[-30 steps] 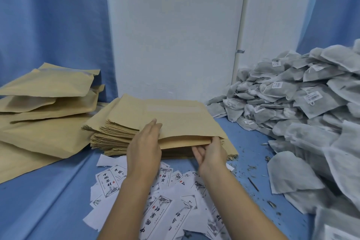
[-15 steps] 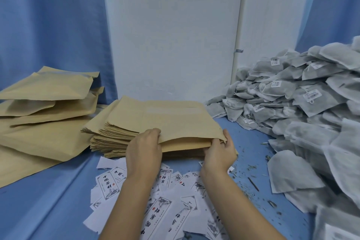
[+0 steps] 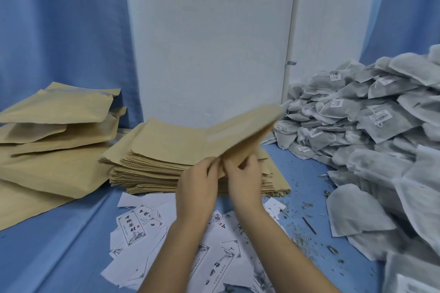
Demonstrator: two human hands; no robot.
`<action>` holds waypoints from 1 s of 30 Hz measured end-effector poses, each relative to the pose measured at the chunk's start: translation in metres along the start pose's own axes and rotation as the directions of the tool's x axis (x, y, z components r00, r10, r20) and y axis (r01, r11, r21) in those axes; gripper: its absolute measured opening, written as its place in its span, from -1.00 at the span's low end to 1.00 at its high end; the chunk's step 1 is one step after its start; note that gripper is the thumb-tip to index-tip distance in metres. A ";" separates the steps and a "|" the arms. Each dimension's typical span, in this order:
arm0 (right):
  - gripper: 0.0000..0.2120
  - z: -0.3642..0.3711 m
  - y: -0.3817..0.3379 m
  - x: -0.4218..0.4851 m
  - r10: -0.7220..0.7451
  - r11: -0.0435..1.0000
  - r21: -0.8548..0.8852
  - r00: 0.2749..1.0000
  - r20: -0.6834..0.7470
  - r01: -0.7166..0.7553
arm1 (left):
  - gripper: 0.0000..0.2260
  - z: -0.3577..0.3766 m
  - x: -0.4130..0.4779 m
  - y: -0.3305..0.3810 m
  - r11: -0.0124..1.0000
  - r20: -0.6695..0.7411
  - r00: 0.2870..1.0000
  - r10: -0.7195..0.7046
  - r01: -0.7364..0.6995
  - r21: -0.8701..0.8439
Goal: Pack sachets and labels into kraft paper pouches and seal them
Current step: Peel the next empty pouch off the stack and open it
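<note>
1. Sachet heap (image 3: 362, 131) at right is piled high and slopes toward the hands. A knock from the raised pouch end or a careless grab probably slides sachets down onto the blue table cover (image 3: 59, 257).
2. Bulged kraft pouches (image 3: 54, 126) at left are loosely stacked, well apart from the hands. Low risk, but the pile could slip if more get tossed on.
3. Flat kraft pouch stack (image 3: 162, 162) sits centre with fanned edges. Pulling off the top one may drag neighbours askew, or two may come up stuck together.
4. Lifted kraft pouch (image 3: 242, 135) is above the stack's right front, tilted, far end up toward the heap, motion-blurred. Left hand (image 3: 197, 188) and right hand (image 3: 245, 183) both pinch its near edge, fingers curled, close together. Cannot tell whether the mouth is parted. Thin paper may crease or tear there if pulled apart hard, and the unsupported far end can flop.
5. Labels (image 3: 133, 226) lie scattered under the forearms. An arm sweep could scatter them, or several could lift at once.
6. Herb crumbs (image 3: 304, 240) near the heap could get into a pouch mouth and spoil the seal.
</note>
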State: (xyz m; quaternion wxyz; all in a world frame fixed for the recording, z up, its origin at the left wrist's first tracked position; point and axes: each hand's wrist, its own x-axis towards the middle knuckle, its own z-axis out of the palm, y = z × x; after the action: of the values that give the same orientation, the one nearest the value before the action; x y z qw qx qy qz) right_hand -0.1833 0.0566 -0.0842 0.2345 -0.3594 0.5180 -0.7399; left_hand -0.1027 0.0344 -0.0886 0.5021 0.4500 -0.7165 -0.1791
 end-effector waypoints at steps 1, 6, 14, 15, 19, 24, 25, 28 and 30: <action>-0.81 0.002 -0.001 -0.002 -0.092 0.994 -0.059 0.994 0.062 0.095 | -0.72 0.002 0.001 0.002 0.987 0.008 0.997 -0.075 0.075 -0.140; -0.39 0.001 -0.014 -0.003 -0.220 0.945 -0.178 0.936 0.273 0.274 | -0.67 0.000 0.007 0.011 0.786 0.161 0.927 -0.339 0.373 -0.492; -0.39 -0.004 -0.006 -0.003 -0.221 0.506 -0.658 0.821 0.526 0.557 | -0.67 -0.005 0.009 0.008 0.399 0.234 0.804 -0.547 0.496 -0.771; -0.36 -0.005 -0.003 -0.003 -0.210 0.530 -0.655 0.832 0.514 0.538 | -0.66 -0.004 0.007 0.005 0.384 0.260 0.786 -0.560 0.525 -0.760; -0.37 -0.007 0.001 -0.007 -0.414 0.711 -0.464 0.848 0.332 0.529 | -0.67 0.000 0.004 -0.003 0.371 0.331 0.730 -0.598 0.618 -0.693; -0.37 -0.011 0.000 -0.002 -0.543 0.724 -0.364 0.810 0.222 0.586 | -0.69 0.006 0.003 0.004 0.429 0.293 0.789 -0.541 0.558 -0.711; -0.38 -0.012 -0.002 0.000 -0.492 0.717 -0.432 0.836 0.242 0.547 | -0.70 0.006 0.004 0.004 0.409 0.305 0.793 -0.527 0.551 -0.728; -0.37 -0.018 -0.004 0.007 -0.298 0.567 -0.716 0.911 0.284 0.408 | -0.74 0.007 0.005 0.001 0.305 0.375 0.757 -0.534 0.587 -0.750; -0.34 -0.021 -0.003 0.008 -0.232 0.506 -0.772 0.922 0.309 0.385 | -0.72 0.008 0.002 -0.001 0.294 0.398 0.744 -0.537 0.607 -0.738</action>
State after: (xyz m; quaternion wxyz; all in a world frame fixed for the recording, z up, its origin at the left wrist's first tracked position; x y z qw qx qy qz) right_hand -0.2044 0.0640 -0.0838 -0.0535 -0.5730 0.7070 -0.4111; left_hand -0.1094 0.0305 -0.0914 0.5273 0.3712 -0.3487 -0.6802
